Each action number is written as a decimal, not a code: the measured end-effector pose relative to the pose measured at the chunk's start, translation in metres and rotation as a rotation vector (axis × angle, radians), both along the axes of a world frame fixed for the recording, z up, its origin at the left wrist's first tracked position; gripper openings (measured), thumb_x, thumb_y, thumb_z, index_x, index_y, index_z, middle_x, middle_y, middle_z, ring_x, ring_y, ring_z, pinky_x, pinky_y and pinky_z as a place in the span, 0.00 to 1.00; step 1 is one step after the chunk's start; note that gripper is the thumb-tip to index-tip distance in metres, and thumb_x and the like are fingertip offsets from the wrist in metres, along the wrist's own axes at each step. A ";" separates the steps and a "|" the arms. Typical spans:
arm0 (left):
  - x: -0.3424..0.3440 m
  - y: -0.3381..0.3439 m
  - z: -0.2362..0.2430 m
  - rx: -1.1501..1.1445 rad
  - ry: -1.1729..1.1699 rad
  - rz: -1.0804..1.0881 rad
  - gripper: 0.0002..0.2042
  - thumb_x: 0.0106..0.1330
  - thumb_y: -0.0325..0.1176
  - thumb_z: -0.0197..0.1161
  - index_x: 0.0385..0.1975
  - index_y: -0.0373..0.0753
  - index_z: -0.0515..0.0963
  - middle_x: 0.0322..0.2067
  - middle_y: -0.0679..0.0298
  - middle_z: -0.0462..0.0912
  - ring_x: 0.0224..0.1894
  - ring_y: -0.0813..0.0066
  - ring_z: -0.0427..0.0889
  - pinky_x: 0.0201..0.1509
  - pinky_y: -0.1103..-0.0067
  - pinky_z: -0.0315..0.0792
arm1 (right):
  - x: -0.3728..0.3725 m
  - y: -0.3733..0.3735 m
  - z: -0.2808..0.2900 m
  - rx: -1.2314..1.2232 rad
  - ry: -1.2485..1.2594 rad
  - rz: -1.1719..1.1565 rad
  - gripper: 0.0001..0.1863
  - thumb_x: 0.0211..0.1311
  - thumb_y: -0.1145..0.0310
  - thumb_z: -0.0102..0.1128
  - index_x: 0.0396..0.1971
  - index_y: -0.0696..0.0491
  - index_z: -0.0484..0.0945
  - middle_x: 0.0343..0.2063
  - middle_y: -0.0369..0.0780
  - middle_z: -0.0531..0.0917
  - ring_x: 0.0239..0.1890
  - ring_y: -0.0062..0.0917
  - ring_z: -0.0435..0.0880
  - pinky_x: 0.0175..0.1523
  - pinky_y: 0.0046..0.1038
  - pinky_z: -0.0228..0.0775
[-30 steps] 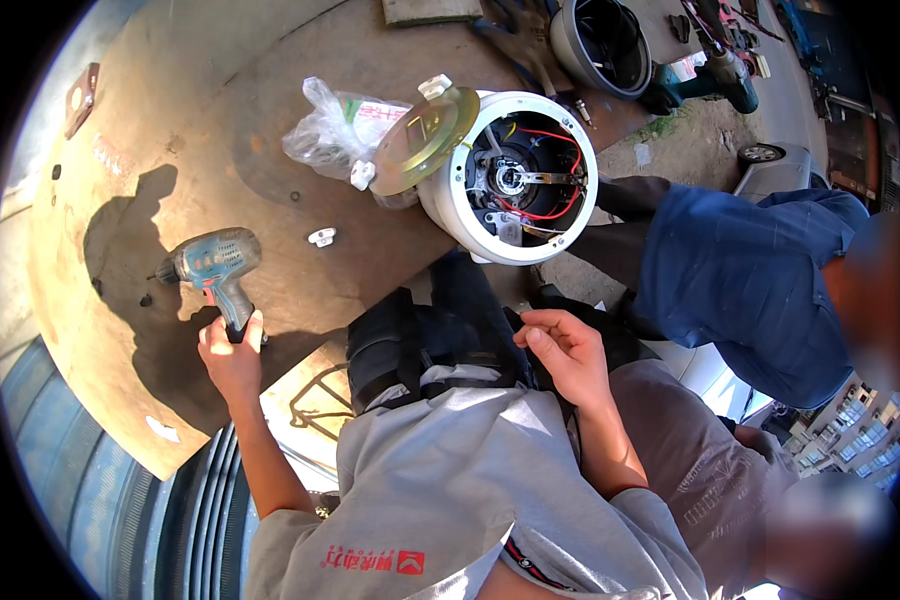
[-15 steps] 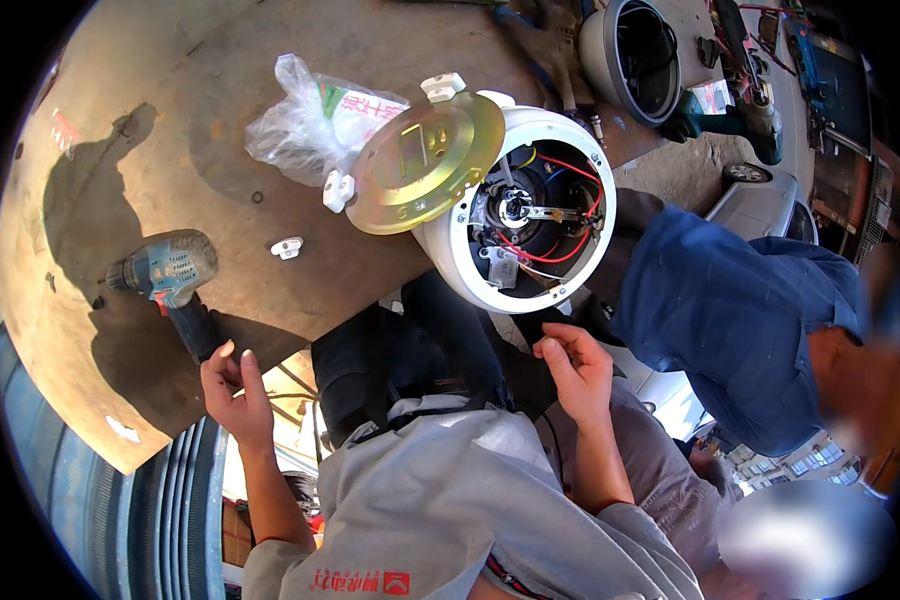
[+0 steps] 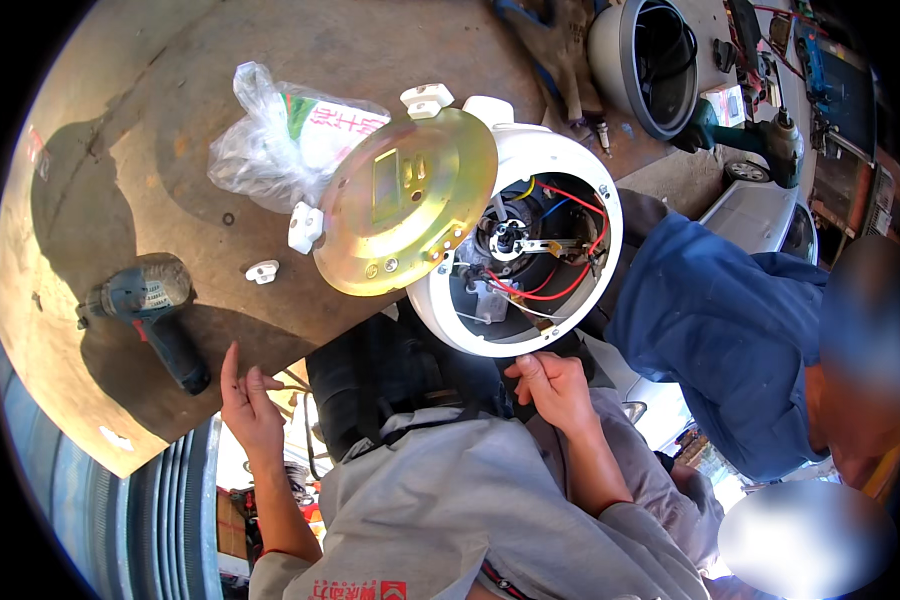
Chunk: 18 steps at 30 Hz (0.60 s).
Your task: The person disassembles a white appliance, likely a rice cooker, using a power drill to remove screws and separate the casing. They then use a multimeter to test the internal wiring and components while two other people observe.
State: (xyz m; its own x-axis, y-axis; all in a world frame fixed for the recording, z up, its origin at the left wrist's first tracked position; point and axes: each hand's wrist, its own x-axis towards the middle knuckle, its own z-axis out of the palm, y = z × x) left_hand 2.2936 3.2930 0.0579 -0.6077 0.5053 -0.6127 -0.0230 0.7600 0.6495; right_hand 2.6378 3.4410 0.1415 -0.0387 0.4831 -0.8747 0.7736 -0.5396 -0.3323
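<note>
Head view, the only one supplied. The white round housing (image 3: 545,150) sits at the right, near edge of the table (image 3: 185,215), its open mouth toward the wearer; it appears to overhang that edge, and its support beneath is hidden. Inside, red wires (image 3: 575,192) loop around a central shaft. A gold-coloured disc (image 3: 410,200) leans, tilted, at the housing's left side, with one white block (image 3: 306,228) at its left rim and another at its far rim; whether these are fastened cannot be told.

The right hand (image 3: 558,390) is at the housing's near rim, fingers curled and thumb alongside; contact or grip cannot be confirmed. The left hand (image 3: 253,410) is empty, fingers loosely spread, just beside the table's near edge. The blue drill (image 3: 155,300) lies near it, apart from the fingers.

Risks, as judged: a push on the housing could tip it off the edge, its weight being partly unsupported. A knock could make the leaning disc slide. Wires bowing toward the mouth could be pinched or snagged by anything pressed against the rim. The small loose white piece (image 3: 262,272), left of the disc, could be swept away by a sleeve or tool.
</note>
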 end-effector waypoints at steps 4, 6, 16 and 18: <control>0.014 0.017 0.002 0.262 0.138 -0.092 0.25 0.72 0.23 0.48 0.69 0.34 0.56 0.53 0.49 0.78 0.55 0.67 0.79 0.52 0.78 0.73 | -0.008 0.005 -0.002 0.072 -0.002 0.030 0.10 0.66 0.66 0.59 0.37 0.57 0.81 0.22 0.41 0.83 0.24 0.33 0.84 0.34 0.30 0.74; 0.010 0.021 0.010 0.249 0.177 -0.232 0.19 0.70 0.25 0.49 0.60 0.32 0.68 0.53 0.49 0.80 0.67 0.58 0.67 0.69 0.65 0.59 | 0.002 -0.002 -0.013 0.226 0.067 0.119 0.10 0.64 0.66 0.61 0.39 0.57 0.79 0.23 0.42 0.84 0.26 0.34 0.84 0.35 0.32 0.75; 0.021 0.028 0.029 0.275 -0.117 -0.225 0.27 0.67 0.17 0.50 0.68 0.35 0.57 0.62 0.51 0.69 0.56 0.65 0.78 0.48 0.78 0.77 | -0.006 -0.003 -0.003 0.292 0.092 0.130 0.15 0.62 0.66 0.64 0.44 0.59 0.79 0.32 0.43 0.85 0.32 0.31 0.85 0.40 0.29 0.75; 0.008 0.026 0.033 0.291 0.110 -0.549 0.25 0.64 0.27 0.61 0.63 0.35 0.67 0.69 0.47 0.58 0.71 0.51 0.59 0.68 0.64 0.62 | -0.014 -0.008 0.001 0.308 0.100 0.130 0.17 0.62 0.66 0.64 0.48 0.60 0.78 0.33 0.43 0.85 0.33 0.31 0.85 0.40 0.28 0.75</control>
State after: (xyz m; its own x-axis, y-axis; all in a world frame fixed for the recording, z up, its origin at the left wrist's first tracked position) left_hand 2.3021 3.3191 0.0912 -0.2643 0.8982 -0.3513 0.3991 0.4335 0.8080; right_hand 2.6239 3.4330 0.1428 -0.1956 0.7093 -0.6772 0.7844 -0.3013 -0.5422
